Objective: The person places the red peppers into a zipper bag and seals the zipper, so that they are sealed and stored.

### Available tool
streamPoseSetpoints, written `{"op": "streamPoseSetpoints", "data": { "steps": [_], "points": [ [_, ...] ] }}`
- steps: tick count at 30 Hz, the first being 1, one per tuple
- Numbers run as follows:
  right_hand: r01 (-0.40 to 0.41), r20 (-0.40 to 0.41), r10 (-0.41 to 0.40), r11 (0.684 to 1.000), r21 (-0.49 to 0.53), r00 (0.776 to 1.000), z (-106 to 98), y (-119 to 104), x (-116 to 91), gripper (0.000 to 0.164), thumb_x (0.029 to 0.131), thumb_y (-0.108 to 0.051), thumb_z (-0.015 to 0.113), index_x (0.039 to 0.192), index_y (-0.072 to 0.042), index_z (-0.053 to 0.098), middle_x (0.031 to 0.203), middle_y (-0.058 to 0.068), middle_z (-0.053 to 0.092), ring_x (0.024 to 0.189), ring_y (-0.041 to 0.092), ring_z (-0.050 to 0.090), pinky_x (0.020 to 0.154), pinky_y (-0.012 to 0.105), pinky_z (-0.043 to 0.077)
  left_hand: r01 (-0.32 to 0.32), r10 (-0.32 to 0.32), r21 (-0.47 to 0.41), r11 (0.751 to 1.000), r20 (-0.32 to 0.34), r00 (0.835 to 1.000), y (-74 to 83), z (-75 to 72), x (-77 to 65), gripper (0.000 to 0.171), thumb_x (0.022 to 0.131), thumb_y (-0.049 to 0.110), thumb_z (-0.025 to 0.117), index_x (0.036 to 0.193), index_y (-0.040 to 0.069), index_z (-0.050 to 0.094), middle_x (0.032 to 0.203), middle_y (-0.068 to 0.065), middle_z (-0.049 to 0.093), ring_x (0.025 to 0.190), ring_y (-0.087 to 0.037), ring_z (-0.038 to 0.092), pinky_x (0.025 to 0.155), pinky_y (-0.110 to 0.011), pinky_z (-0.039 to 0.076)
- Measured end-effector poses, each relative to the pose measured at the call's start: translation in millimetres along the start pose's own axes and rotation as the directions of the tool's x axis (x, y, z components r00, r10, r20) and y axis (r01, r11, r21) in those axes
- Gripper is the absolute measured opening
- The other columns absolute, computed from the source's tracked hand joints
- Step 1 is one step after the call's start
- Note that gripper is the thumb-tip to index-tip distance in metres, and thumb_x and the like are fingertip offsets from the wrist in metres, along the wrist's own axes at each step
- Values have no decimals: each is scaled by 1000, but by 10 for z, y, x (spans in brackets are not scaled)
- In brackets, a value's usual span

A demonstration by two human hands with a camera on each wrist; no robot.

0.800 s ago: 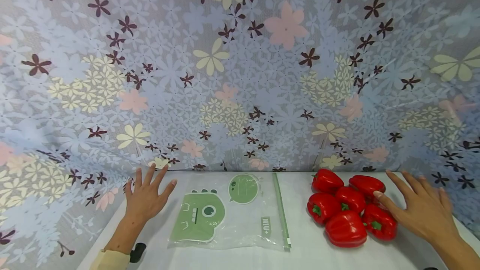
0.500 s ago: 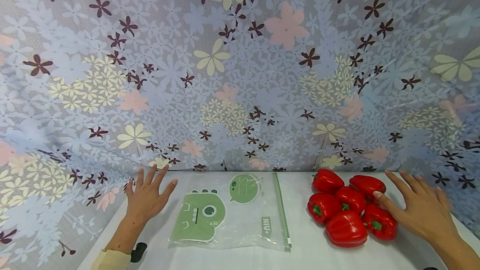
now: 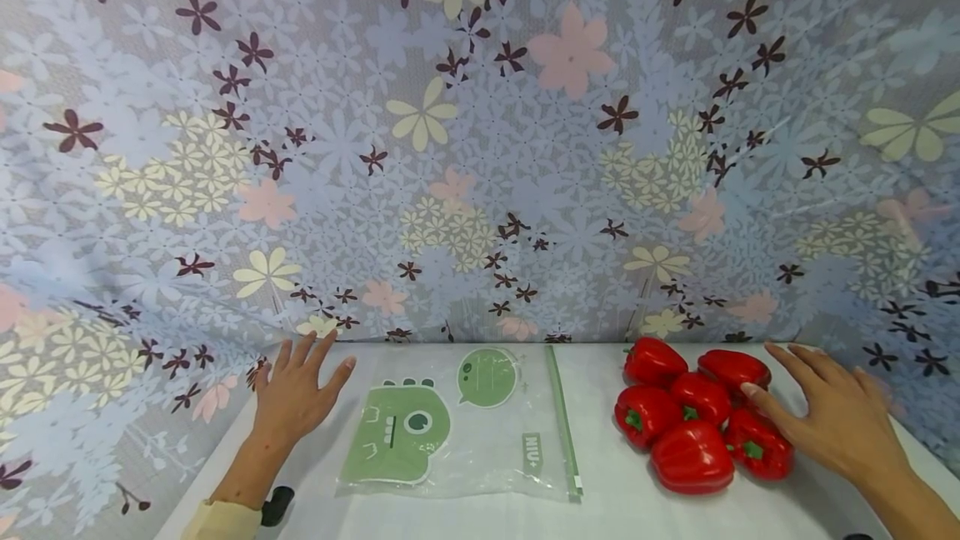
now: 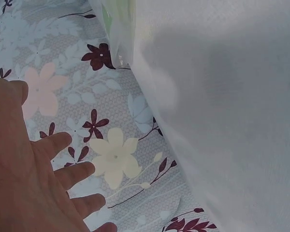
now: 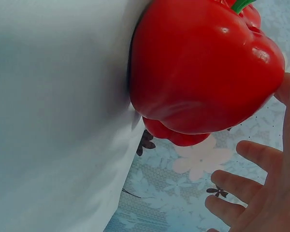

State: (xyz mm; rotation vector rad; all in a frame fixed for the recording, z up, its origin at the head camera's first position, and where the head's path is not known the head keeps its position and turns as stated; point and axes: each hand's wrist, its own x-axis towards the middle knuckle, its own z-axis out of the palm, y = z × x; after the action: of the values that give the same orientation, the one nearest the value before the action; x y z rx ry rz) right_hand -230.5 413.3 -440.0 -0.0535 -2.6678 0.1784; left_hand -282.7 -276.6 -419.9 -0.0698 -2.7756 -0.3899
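To the left of a clear zip bag (image 3: 491,448) with a green cartoon dinosaur print, my left hand (image 3: 297,402) hovers with fingers spread and nothing in it. The bag lies flat, its green zip strip on the right side. Several glossy red bell peppers (image 3: 692,458) with green stems sit clustered right of the bag. My right hand (image 3: 843,423) is at the cluster's right side, thumb overlapping the back right pepper (image 3: 733,367), fingers extended behind. The right wrist view has a large pepper (image 5: 203,67) close up, with the thumb beside it and the other fingers apart from it.
A white table (image 3: 450,519) carries the bag and peppers. Behind it and at both sides hangs a floral cloth (image 3: 480,148). A small dark object (image 3: 277,506) shows beside the left wrist.
My right hand has shifted slightly left toward the peppers, its fingers drawing a little closer together. The left hand's fingers have moved slightly; bag and peppers stay in place.
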Motion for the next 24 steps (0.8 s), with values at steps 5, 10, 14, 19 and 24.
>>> {"op": "streamPoseSetpoints", "data": {
  "steps": [5, 10, 14, 19, 24],
  "points": [
    [32, -38, -31, 999, 27, 999, -11, -42, -10, 87, 89, -59, 75, 145, 4, 52, 139, 41, 47, 124, 63, 42, 108, 86, 20, -34, 33, -23, 999, -48, 998, 24, 5, -4, 71, 107, 62, 48, 160, 14, 47, 163, -25, 41, 151, -57, 28, 113, -81, 23],
    [68, -76, -65, 997, 40, 995, -37, -88, -8, 81, 87, -53, 80, 139, 4, 56, 134, 38, 52, 117, 61, 49, 96, 84, 35, -70, 63, -72, 995, -101, 993, 51, 4, -7, 66, 107, 55, 54, 155, 9, 53, 156, -27, 49, 144, -53, 43, 108, -79, 34],
    [54, -62, -51, 998, 44, 997, -62, -123, -8, 81, 86, -54, 80, 139, 4, 57, 134, 38, 52, 116, 61, 50, 92, 83, 39, -79, 68, -95, 992, -108, 992, 63, 4, -4, 66, 107, 52, 56, 153, 5, 54, 151, -28, 53, 139, -52, 48, 108, -73, 39],
    [43, -49, -41, 998, 48, 998, -74, -147, -9, 82, 87, -55, 80, 137, 5, 58, 133, 39, 52, 112, 62, 52, 88, 81, 43, -63, 53, -117, 991, -89, 995, 76, -6, 4, 67, 108, 53, 54, 153, 4, 53, 152, -28, 53, 140, -53, 47, 111, -72, 38],
    [36, -34, -34, 998, 55, 999, -95, -154, -8, 82, 87, -56, 80, 137, 6, 58, 132, 39, 51, 112, 62, 52, 86, 81, 44, -59, 49, -134, 989, -75, 996, 128, -19, 4, 69, 108, 55, 53, 153, 4, 52, 153, -29, 52, 140, -54, 46, 111, -72, 38]
  ]
}}
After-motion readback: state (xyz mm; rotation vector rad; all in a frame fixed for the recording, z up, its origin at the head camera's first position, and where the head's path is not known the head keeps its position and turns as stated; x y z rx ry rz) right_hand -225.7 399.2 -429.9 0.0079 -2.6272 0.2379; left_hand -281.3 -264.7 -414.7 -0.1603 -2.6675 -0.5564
